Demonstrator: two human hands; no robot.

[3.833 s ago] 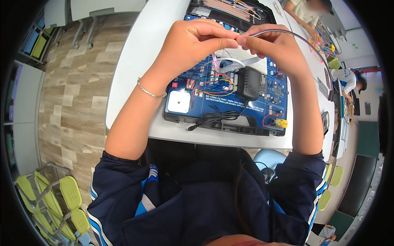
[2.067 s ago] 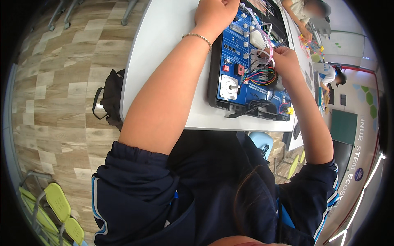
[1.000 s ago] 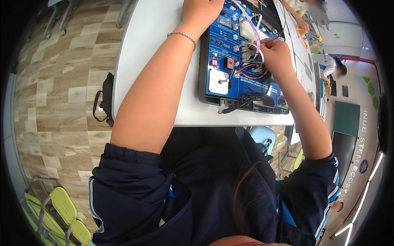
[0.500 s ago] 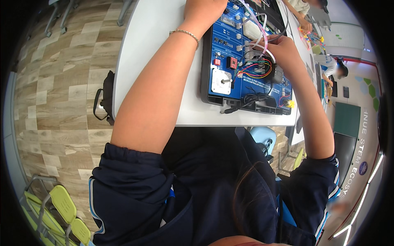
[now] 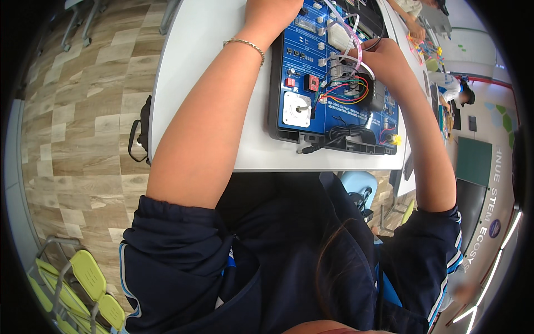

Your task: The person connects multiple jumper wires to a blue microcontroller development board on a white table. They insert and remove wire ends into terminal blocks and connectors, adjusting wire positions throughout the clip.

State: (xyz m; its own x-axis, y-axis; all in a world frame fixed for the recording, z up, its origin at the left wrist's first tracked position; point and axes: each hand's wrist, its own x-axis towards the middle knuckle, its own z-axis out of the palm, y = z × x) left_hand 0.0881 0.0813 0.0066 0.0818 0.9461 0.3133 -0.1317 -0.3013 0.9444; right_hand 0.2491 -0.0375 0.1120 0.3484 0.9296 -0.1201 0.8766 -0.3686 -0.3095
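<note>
A blue electronics training board [image 5: 339, 119] in a black case lies on the white table in front of me. My left hand [image 5: 272, 15] is at its far left edge, near the top of the picture; its fingertips are mostly cut off or hidden. My right hand [image 5: 385, 60] reaches over the right side of the board. Its fingers are bent together among white cables [image 5: 356, 42]; what they pinch is hidden. Below it a bundle of coloured jumper wires [image 5: 356, 92] loops into a black block. A stepper motor [image 5: 297, 109] with a white face sits at the near left corner.
A coiled black cable with a plug [image 5: 339, 133] rests across the board's near edge. A black bag [image 5: 143, 131] hangs by the table's left side. Two other people are at the tables to the far right. Green chairs [image 5: 89, 275] stand at lower left, a light-blue seat [image 5: 356, 183] under the table.
The view has shifted slightly, so the board appears a little further left. My right hand sits slightly higher relative to the board; my left hand stays at the far left edge.
</note>
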